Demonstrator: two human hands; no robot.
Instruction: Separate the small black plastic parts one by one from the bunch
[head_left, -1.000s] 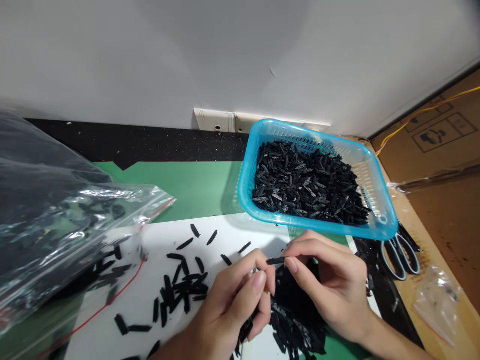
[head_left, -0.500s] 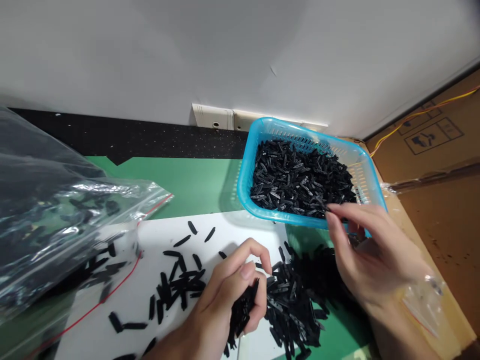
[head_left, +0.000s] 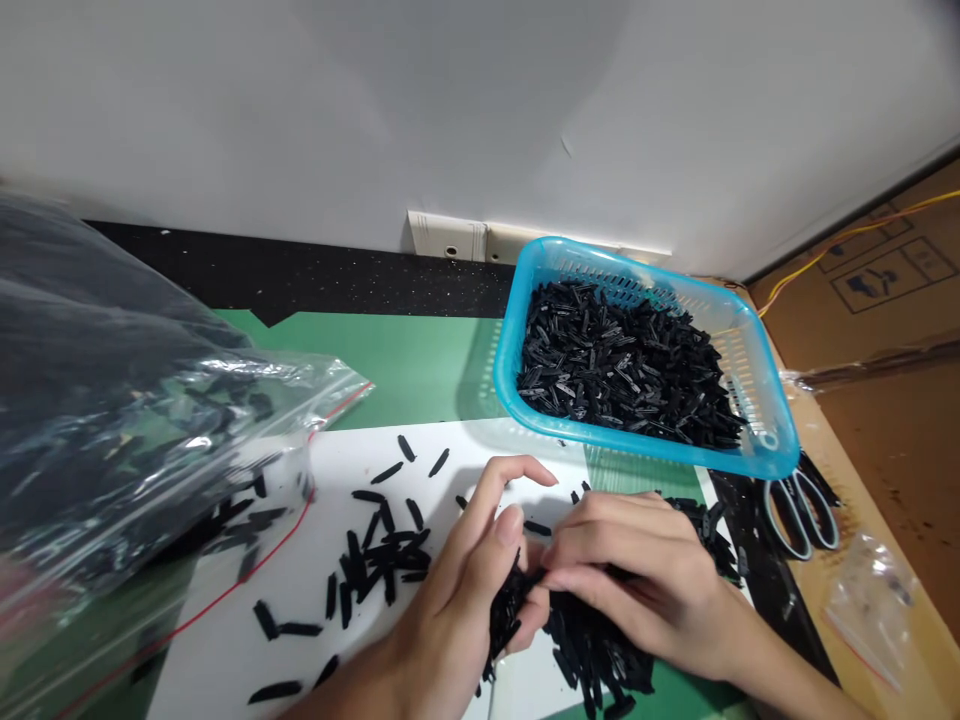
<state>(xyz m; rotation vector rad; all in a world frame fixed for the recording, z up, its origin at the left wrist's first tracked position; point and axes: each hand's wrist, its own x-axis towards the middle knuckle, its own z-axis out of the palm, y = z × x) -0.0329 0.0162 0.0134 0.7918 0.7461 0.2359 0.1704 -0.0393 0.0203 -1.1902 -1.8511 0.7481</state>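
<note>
Blue basket [head_left: 757, 395]: at 1 o'clock from the hands, heaped with small black clips.
Plastic bag [head_left: 135, 430]: at 9 o'clock, clips dim through the film.
Scissors [head_left: 802, 505]: at 3 o'clock, partly under the basket rim.
Loose clips [head_left: 375, 560]: scattered on white sheet [head_left: 247, 660], at 9 o'clock from the left hand.
Hidden: clip pile [head_left: 592, 650] largely covered by both hands.
Left hand [head_left: 457, 610]: fingers curled around a bunch of clips [head_left: 504, 612], forefinger raised.
Right hand [head_left: 637, 580]: fingers bent, tips pinching at that bunch; its grasp cannot be told.

Two bare hands showed: the left hand [head_left: 465, 600] and the right hand [head_left: 637, 580]. No gloves, rings or watch were worn. Both forearms were uncovered, nails short and unpainted.
</note>
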